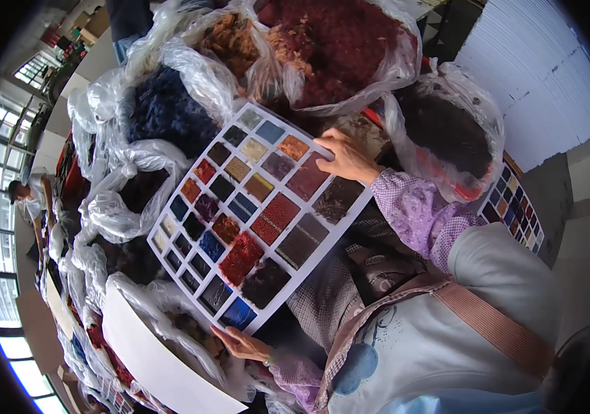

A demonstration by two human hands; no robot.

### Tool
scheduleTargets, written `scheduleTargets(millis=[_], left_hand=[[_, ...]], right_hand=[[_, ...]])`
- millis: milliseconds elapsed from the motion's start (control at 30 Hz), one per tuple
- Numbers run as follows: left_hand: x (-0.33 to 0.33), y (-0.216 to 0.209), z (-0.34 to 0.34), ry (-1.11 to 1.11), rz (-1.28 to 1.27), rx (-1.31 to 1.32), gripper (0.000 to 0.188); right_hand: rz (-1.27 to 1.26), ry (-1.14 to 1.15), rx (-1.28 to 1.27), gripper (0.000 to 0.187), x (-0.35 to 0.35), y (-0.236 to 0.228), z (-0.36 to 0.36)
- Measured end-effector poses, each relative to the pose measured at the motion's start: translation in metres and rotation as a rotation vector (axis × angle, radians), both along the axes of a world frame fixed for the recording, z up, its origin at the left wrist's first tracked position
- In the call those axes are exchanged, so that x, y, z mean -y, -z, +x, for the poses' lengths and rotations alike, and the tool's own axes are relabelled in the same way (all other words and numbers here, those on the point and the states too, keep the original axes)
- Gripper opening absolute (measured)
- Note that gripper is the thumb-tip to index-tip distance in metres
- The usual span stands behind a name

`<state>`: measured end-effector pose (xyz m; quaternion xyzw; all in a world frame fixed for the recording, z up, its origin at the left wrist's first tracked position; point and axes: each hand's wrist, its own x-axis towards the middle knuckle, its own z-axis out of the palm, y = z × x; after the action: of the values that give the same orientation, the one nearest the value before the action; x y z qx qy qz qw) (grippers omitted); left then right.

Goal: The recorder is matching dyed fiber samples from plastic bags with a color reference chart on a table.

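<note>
A white swatch board [267, 324] with rows of coloured fibre samples is tilted in front of me, above plastic bags. My right hand [347, 157] grips its upper right edge, the fingers over the face beside a dark red sample. My left hand [242, 345] is at the lower edge, palm turned up and fingers stretched out, touching the board below a blue sample. Bright red fluff [242, 259] stands proud of one square, with a dark brown tuft [265, 283] beside it. Purple patterned sleeves cover both forearms.
Clear plastic bags hold navy fibre [171, 114], dark red fibre [343, 41], orange fibre [229, 45] and dark brown fibre [447, 127]. A white sheet [164, 359] lies at the lower left. Another swatch board [516, 207] stands at the right. A person [33, 196] works at the far left.
</note>
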<state>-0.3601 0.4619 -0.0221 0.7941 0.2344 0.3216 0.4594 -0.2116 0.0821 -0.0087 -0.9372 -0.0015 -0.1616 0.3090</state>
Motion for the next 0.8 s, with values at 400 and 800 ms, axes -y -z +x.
scheduleTargets(millis=[400, 800], left_hand=[[-0.005, -0.038, 0.0, 0.054, 0.304, -0.116, 0.051], [0.195, -0.155, 0.239, 0.947, 0.612, 0.025, 0.027]], right_hand=[[0.147, 0.26, -0.013, 0.02, 0.09, 0.002, -0.037], [-0.389, 0.427, -0.355, 0.055, 0.265, 0.064, -0.02]])
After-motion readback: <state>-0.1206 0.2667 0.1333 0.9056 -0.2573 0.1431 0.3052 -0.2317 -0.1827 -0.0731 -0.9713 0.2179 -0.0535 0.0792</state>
